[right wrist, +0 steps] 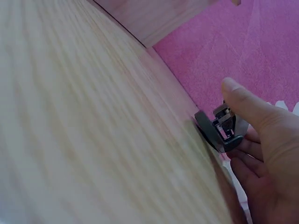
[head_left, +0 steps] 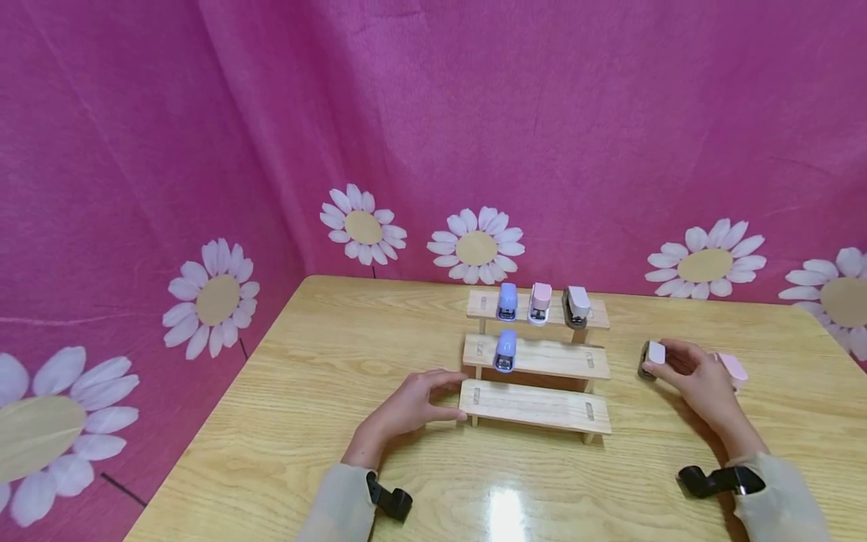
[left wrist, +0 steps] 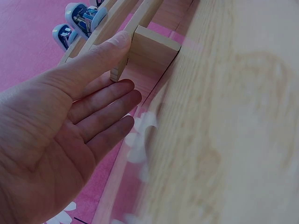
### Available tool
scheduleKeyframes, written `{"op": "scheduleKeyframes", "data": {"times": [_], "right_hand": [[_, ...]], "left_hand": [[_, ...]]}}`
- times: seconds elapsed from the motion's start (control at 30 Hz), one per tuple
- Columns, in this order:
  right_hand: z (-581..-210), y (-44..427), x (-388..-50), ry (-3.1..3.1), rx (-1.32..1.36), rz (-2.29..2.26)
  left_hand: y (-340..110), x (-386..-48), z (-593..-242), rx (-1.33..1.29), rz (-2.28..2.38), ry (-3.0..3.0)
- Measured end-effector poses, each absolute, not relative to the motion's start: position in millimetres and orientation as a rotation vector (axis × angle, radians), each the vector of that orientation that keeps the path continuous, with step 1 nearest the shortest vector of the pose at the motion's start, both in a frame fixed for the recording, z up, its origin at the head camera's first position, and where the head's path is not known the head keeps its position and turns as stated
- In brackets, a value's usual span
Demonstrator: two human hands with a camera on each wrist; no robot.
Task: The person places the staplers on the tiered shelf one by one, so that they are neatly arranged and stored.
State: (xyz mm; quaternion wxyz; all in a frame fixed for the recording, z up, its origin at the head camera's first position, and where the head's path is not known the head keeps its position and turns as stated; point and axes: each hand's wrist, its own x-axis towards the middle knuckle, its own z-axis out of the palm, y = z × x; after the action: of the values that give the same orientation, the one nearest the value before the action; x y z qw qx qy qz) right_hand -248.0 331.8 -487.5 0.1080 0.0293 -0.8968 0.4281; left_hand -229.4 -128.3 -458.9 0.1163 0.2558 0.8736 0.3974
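A three-tier wooden stand (head_left: 535,403) stands on the table. My left hand (head_left: 413,405) is at the left end of its lowest tier, with the thumb and index finger on either side of the plank's end (left wrist: 122,63). My right hand (head_left: 704,380) holds a small white and dark grey stapler (head_left: 652,360) between thumb and fingers, to the right of the stand; its open front shows in the right wrist view. A blue stapler (head_left: 506,301), a pink one (head_left: 539,302) and a white-grey one (head_left: 576,306) sit on the top tier. Another blue stapler (head_left: 505,351) sits on the middle tier.
A second pink stapler (head_left: 733,370) lies on the table (head_left: 650,467) just beyond my right hand, partly hidden by it. A magenta cloth (head_left: 542,135) with white daisies hangs behind the table and along its left side.
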Motion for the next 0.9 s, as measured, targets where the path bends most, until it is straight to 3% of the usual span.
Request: {"op": "scheduleKeyframes", "data": {"times": [0.4, 0.9], "right_hand": [[-472.2, 313.2, -235.3, -2.502, 0.067, 1.432], [-436.5, 278.3, -214.7, -2.339, 0.343, 1.415]], "left_hand": [[-128.6, -228.9, -459.2, 0.748, 1.173, 2.557], [-128.4, -229.5, -459.9, 0.738, 1.18, 2.544]]}}
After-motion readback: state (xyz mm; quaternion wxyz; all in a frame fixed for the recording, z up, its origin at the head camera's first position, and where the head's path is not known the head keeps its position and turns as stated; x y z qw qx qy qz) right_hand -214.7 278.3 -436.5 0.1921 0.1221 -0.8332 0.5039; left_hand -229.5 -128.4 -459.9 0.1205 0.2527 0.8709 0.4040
